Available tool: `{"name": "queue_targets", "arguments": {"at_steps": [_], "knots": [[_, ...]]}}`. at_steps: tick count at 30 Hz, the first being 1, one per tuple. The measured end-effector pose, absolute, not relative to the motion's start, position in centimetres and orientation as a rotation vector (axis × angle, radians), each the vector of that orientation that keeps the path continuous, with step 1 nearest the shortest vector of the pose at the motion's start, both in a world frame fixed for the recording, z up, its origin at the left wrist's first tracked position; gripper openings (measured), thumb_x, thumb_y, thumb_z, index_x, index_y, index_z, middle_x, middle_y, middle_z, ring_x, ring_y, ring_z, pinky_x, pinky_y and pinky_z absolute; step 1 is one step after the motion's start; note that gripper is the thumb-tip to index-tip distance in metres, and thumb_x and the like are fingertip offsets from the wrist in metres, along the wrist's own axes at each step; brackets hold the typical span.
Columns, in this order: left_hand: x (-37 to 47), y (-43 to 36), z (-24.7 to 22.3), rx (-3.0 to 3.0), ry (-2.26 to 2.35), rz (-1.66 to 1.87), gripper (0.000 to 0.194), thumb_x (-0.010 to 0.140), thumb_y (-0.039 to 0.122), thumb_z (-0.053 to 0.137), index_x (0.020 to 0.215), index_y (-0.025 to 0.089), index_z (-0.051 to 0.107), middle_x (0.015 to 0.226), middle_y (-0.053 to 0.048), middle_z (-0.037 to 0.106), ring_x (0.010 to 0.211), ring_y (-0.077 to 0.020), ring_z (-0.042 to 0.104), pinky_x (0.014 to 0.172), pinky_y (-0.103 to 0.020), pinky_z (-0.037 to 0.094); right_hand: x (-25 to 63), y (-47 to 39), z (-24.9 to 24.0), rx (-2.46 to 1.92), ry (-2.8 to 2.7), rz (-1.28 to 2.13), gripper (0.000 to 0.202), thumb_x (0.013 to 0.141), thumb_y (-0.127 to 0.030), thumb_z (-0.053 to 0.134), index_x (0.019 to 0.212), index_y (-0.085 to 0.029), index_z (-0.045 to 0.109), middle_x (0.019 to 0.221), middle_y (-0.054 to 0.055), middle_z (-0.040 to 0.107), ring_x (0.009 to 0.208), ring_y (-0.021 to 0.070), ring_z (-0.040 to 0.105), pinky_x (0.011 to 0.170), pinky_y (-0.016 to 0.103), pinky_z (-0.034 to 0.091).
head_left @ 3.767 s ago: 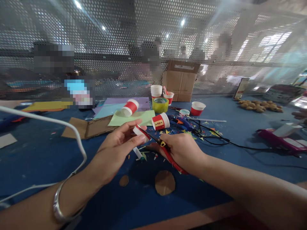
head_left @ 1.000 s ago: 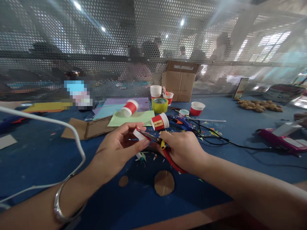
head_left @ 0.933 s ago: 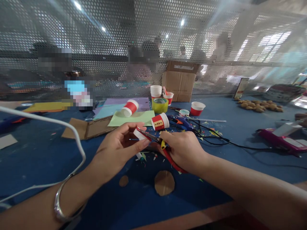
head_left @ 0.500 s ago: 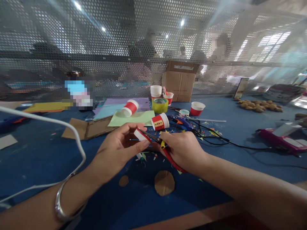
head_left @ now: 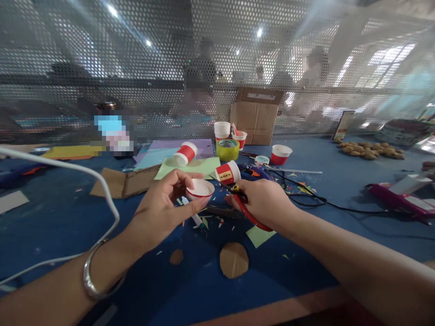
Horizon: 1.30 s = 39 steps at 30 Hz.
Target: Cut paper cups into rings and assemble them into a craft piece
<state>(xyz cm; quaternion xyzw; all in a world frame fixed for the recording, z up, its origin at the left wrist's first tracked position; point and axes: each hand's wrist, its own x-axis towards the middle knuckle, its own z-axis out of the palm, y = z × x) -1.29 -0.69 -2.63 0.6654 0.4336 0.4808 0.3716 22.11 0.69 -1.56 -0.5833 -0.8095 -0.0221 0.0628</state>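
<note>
A: What is being held by the left hand [head_left: 166,199]?
B: A shallow white cup piece [head_left: 201,188] with a red edge. It is gripped between slightly spread, curled fingers and is held above the worktop [head_left: 146,290], its hollow side turned up. Part of its left side is covered.
A: And by the right hand [head_left: 267,199]?
B: The red-handled scissors [head_left: 250,213], around which the fingers are closed. The blades are pointed toward the cup piece; whether it is touched by them cannot be told. The blue tool [head_left: 256,170] is partly hidden behind that hand.
A: Can the other containers be made out?
B: Partly. Orange sticks are held in an upright cup [head_left: 241,141]. The cup stack [head_left: 222,128] beside it is nested, its lower part concealed by the tape roll [head_left: 227,151]. The labelled cup [head_left: 227,174] and the tipped cup [head_left: 186,154] are laid on their sides, their insides turned from view. Only the upper inside of the open cup [head_left: 280,155] is shown.
A: The edges?
B: The white cable [head_left: 100,179] is cut off at the left, and the people behind the mesh screen [head_left: 152,59] are blurred.
</note>
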Motion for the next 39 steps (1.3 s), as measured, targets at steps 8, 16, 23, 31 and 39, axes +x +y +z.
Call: {"name": "queue_targets", "arguments": {"at_steps": [8, 16, 23, 31, 39], "knots": [[-1.4, -1.2, -2.9, 1.966, 1.034, 1.428, 0.054, 0.078, 0.018, 0.086, 0.115, 0.028, 0.048, 0.136, -0.006, 0.065, 0.13, -0.0244, 0.066, 0.108, -0.038, 0.055, 22.1, 0.0, -1.3, -1.753, -2.599, -0.103, 0.04, 0.103, -0.052, 0.051, 0.105, -0.019, 0.073, 0.088, 0.017, 0.081, 0.081, 0.0366, 0.08, 0.061, 0.035, 0.047], [-1.2, -1.5, -2.3, 1.692, 0.961, 1.353, 0.055, 0.08, 0.023, 0.086, 0.118, 0.031, 0.048, 0.128, -0.003, 0.065, 0.114, -0.0224, 0.069, 0.098, -0.034, 0.056, 22.5, 0.1, -1.2, -1.76, -2.643, -0.032, 0.026, 0.094, -0.03, 0.057, 0.113, -0.019, 0.072, 0.096, 0.019, 0.081, 0.088, 0.0383, 0.08, 0.066, 0.039, 0.052], [-1.0, -1.2, -1.6, 1.327, 0.901, 1.329, 0.043, 0.078, 0.018, 0.082, 0.113, 0.028, 0.06, 0.116, -0.001, 0.073, 0.112, -0.0223, 0.07, 0.095, -0.031, 0.057, 22.5, 0.3, -0.9, -1.775, -2.667, 0.025, 0.027, 0.091, -0.031, 0.06, 0.111, -0.02, 0.073, 0.099, 0.017, 0.081, 0.089, 0.0372, 0.079, 0.067, 0.038, 0.052], [-1.0, -0.9, -1.3, 1.165, 0.834, 1.265, 0.036, 0.075, 0.017, 0.076, 0.109, 0.025, 0.066, 0.107, -0.004, 0.078, 0.107, -0.0238, 0.074, 0.09, -0.031, 0.059, 22.9, 0.4, -0.4, -1.767, -2.695, 0.084, 0.024, 0.09, -0.029, 0.063, 0.107, -0.02, 0.076, 0.094, 0.015, 0.081, 0.087, 0.0343, 0.078, 0.063, 0.034, 0.046], [-0.5, -0.4, -1.4, 1.08, 0.994, 1.428, 0.034, 0.077, 0.016, 0.084, 0.104, 0.024, 0.064, 0.107, 0.002, 0.073, 0.108, -0.017, 0.07, 0.099, -0.028, 0.056, 24.8, 1.4, 0.2, -1.57, -2.548, 0.265, 0.021, 0.091, -0.032, 0.072, 0.109, -0.024, 0.078, 0.082, 0.003, 0.078, 0.071, 0.019, 0.07, 0.057, 0.027, 0.037]]}}
